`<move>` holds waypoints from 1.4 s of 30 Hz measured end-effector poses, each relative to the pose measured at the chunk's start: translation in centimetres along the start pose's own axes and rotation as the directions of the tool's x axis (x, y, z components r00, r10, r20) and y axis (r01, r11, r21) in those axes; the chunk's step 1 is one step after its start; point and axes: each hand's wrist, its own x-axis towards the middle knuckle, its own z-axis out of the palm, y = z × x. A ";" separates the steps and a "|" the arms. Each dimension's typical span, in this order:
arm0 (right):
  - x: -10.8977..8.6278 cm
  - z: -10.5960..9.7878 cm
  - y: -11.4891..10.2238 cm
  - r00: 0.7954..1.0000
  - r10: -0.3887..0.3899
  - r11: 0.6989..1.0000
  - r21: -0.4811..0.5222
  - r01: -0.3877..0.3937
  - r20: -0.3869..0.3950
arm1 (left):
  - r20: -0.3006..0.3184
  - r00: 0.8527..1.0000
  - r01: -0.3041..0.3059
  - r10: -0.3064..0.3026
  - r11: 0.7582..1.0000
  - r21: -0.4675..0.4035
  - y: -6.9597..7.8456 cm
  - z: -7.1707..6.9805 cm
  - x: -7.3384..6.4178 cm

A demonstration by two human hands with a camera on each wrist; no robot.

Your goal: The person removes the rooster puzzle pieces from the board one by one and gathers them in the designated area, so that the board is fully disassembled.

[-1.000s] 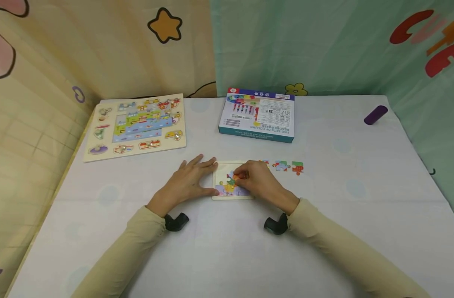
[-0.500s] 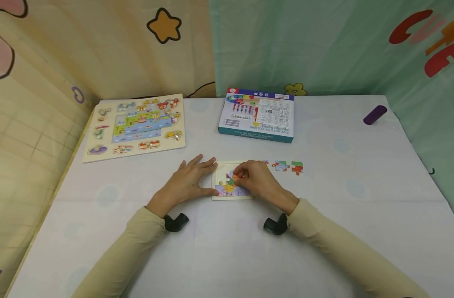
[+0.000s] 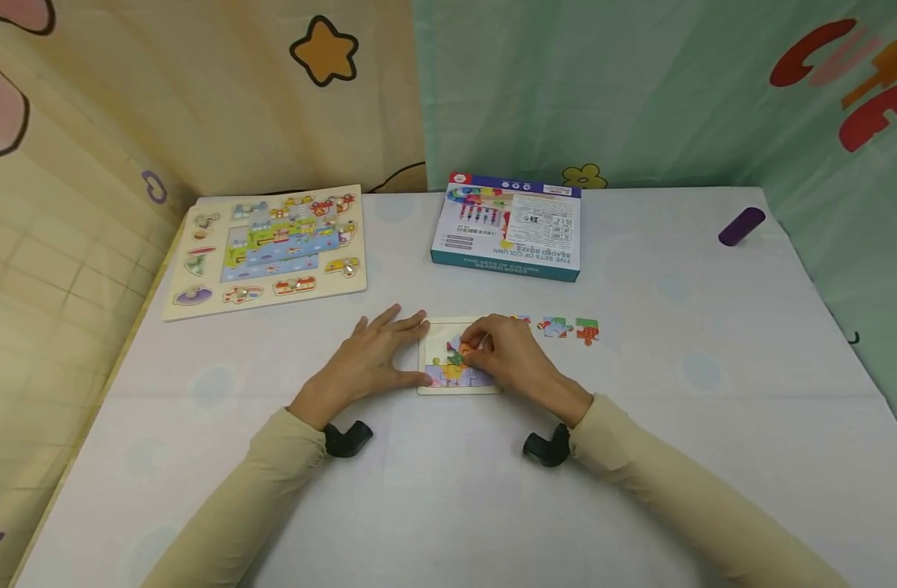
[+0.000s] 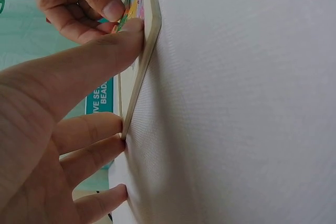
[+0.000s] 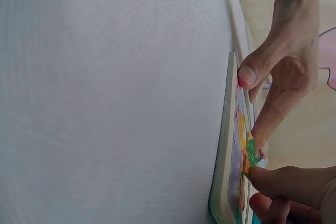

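Observation:
A small wooden jigsaw puzzle board [image 3: 456,391] lies on the table in the head view, with purple and yellow pieces along its near side. My left hand [image 3: 368,359] is spread at its left edge. The thumb rests on the near left corner, and fingertips touch the far left edge. Over the board's right part, my right hand [image 3: 518,355] pinches a jigsaw piece [image 5: 252,153] between thumb and fingers. Green shows on that piece in the right wrist view; the fingers hide much of it. The board's right side is hidden beneath the right hand.
Loose jigsaw pieces [image 3: 555,327] lie in a row beyond the right hand, one partly hidden by it. At the back stand a beaded-boxes carton [image 3: 506,229] and a large wooden peg puzzle [image 3: 272,290]. A purple cylinder [image 3: 742,227] lies far right.
The pinched jigsaw piece has shifted and turned slightly over the board, with small movements of the right fingers. The left hand stays in place.

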 end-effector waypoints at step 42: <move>-2.5 -3.5 2.9 0.985 0.156 0.977 0.157 -0.142 -0.079 | 0.000 1.000 -0.006 0.006 1.000 -0.021 -0.1 0.2 0.0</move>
